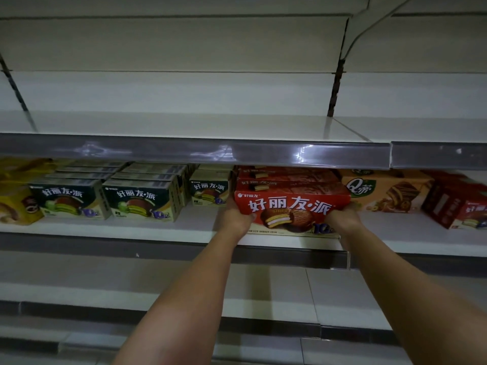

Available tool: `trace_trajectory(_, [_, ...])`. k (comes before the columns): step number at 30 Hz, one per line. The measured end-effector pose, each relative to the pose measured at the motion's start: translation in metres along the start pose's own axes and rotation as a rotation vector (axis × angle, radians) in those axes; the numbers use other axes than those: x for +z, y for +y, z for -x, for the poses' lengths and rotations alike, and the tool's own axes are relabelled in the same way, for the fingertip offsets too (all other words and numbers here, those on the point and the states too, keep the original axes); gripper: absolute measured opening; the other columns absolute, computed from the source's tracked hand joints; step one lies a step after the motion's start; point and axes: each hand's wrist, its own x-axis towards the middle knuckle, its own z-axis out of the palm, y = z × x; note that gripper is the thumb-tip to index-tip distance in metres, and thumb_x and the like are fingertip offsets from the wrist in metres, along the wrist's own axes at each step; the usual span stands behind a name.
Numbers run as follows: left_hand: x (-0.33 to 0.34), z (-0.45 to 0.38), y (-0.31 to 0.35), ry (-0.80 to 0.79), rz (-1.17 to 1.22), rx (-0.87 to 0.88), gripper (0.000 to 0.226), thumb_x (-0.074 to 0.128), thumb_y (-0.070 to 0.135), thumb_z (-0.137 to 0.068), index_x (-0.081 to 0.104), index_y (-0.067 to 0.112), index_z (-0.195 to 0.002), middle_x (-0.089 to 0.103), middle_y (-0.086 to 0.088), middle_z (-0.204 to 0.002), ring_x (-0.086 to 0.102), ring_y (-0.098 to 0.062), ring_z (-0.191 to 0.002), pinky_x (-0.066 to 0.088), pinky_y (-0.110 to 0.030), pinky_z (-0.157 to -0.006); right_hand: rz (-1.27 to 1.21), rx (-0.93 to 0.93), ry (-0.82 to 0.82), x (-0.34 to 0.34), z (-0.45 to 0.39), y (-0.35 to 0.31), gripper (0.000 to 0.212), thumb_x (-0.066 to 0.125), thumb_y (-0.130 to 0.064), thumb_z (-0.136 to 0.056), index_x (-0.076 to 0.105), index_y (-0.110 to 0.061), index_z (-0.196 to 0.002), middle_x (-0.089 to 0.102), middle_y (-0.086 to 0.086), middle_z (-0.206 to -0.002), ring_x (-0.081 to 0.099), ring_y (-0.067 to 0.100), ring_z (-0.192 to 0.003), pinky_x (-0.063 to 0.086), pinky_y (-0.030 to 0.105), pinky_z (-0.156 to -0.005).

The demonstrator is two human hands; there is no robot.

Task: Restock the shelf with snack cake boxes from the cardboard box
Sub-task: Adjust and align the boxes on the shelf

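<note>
Both arms stretched forward to the middle white metal shelf (131, 227). Left hand (235, 216) clamped on the left end of a red rectangular cardboard snack cake box (291, 206) printed with white Chinese characters and a chocolate-coated cake; thumb laid across the box's front lower corner, fingers hidden behind the end. Right hand (342, 218) clamped on the right end of the same red box, thumb on the front face, fingers out of sight round the side. Red box standing on its long edge at the shelf's front, face toward the camera, its lower edge seemingly resting on the shelf board, though hard to tell for certain. Directly behind the red box, more red boxes of the same kind (287, 177), stacked in a row reaching back under the upper shelf.

Left of the red box, a small dark green and cream snack cake box (209, 191), set further back. Further left, two rows of larger dark green and cream boxes (142, 200), then a yellow box (15, 204) at the far left. Right of the red box, an orange box with a brown cake picture (384, 189), just beside it. Further right, a dark red box turned at an angle (458, 206).

Above the red box, an upper white shelf with a grey price rail (184, 151).
</note>
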Motion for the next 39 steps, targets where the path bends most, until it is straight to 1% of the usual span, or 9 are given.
trace_trajectory(5, [-0.003, 0.002, 0.000, -0.010, -0.058, 0.001, 0.073, 0.070, 0.011, -0.085, 0.030, 0.018, -0.146, 0.057, -0.008, -0.131, 0.053, -0.028, -0.122, 0.043, -0.043, -0.104, 0.017, 0.026, 0.051, 0.003, -0.002, -0.001, 0.060, 0.058, 0.004, -0.088, 0.031, -0.008, -0.140, 0.051, 0.018, -0.132, 0.051, 0.034, -0.120, 0.043, 0.039, -0.086])
trace_trajectory(10, [-0.005, 0.018, 0.004, 0.028, -0.137, 0.004, 0.064, 0.069, 0.015, -0.086, 0.036, 0.013, -0.140, 0.057, -0.010, -0.131, 0.053, -0.029, -0.121, 0.044, -0.039, -0.102, 0.052, 0.008, 0.040, -0.001, 0.006, 0.002, 0.063, 0.059, 0.005, -0.087, 0.030, -0.010, -0.141, 0.050, 0.016, -0.136, 0.048, 0.035, -0.125, 0.040, 0.049, -0.103])
trace_trajectory(14, [-0.010, 0.040, 0.005, 0.055, -0.152, -0.006, 0.052, 0.065, 0.015, -0.088, 0.043, 0.013, -0.135, 0.057, -0.008, -0.131, 0.054, -0.027, -0.121, 0.041, -0.033, -0.099, 0.113, 0.007, 0.025, -0.002, 0.021, 0.004, 0.060, 0.062, -0.005, -0.089, 0.032, -0.012, -0.140, 0.049, 0.016, -0.136, 0.047, 0.035, -0.126, 0.038, 0.051, -0.106])
trace_trajectory(16, [-0.015, 0.054, 0.005, 0.067, -0.202, 0.009, 0.050, 0.062, 0.016, -0.091, 0.041, 0.014, -0.137, 0.055, -0.009, -0.135, 0.052, -0.026, -0.123, 0.041, -0.031, -0.098, 0.161, 0.009, 0.026, -0.002, 0.029, 0.005, 0.053, 0.060, -0.011, -0.092, 0.035, -0.011, -0.139, 0.049, 0.017, -0.135, 0.047, 0.036, -0.125, 0.038, 0.047, -0.103])
trace_trajectory(20, [-0.030, 0.080, 0.000, 0.140, -0.312, -0.007, 0.054, 0.056, 0.024, -0.095, 0.036, 0.013, -0.144, 0.047, -0.011, -0.142, 0.046, -0.029, -0.128, 0.040, -0.035, -0.102, 0.202, 0.002, 0.055, -0.005, 0.044, 0.013, 0.046, 0.058, -0.007, -0.090, 0.040, -0.008, -0.132, 0.053, 0.018, -0.128, 0.050, 0.037, -0.116, 0.042, 0.046, -0.094])
trace_trajectory(26, [-0.065, 0.114, -0.016, 0.206, -0.338, -0.072, 0.052, 0.053, 0.026, -0.097, 0.035, 0.013, -0.144, 0.044, -0.012, -0.143, 0.045, -0.029, -0.129, 0.039, -0.036, -0.103, 0.275, -0.066, 0.073, 0.000, 0.073, 0.013, 0.031, 0.057, -0.014, -0.093, 0.046, -0.007, -0.120, 0.054, 0.016, -0.102, 0.050, 0.031, -0.090, 0.043, 0.043, -0.082])
trace_trajectory(31, [-0.102, 0.131, -0.025, 0.245, -0.361, -0.137, 0.050, 0.050, 0.030, -0.098, 0.036, 0.013, -0.143, 0.043, -0.014, -0.144, 0.044, -0.032, -0.130, 0.038, -0.035, -0.103, 0.338, -0.112, 0.062, 0.018, 0.093, 0.008, 0.028, 0.056, -0.014, -0.091, 0.048, -0.010, -0.117, 0.057, 0.018, -0.102, 0.054, 0.038, -0.092, 0.044, 0.045, -0.082])
trace_trajectory(34, [-0.122, 0.137, -0.031, 0.264, -0.371, -0.146, 0.048, 0.049, 0.030, -0.099, 0.038, 0.012, -0.141, 0.045, -0.014, -0.143, 0.045, -0.031, -0.129, 0.039, -0.033, -0.100, 0.345, -0.179, 0.070, 0.034, 0.106, 0.002, 0.026, 0.056, -0.009, -0.090, 0.050, -0.010, -0.116, 0.057, 0.015, -0.097, 0.054, 0.035, -0.086, 0.045, 0.044, -0.079])
trace_trajectory(39, [-0.161, 0.134, -0.044, 0.286, -0.365, -0.144, 0.048, 0.049, 0.030, -0.098, 0.038, 0.011, -0.141, 0.047, -0.014, -0.141, 0.047, -0.030, -0.127, 0.039, -0.031, -0.098, 0.364, -0.237, 0.146, 0.078, 0.128, -0.010, 0.026, 0.056, -0.009, -0.089, 0.051, -0.009, -0.116, 0.059, 0.016, -0.111, 0.058, 0.038, -0.100, 0.048, 0.050, -0.085])
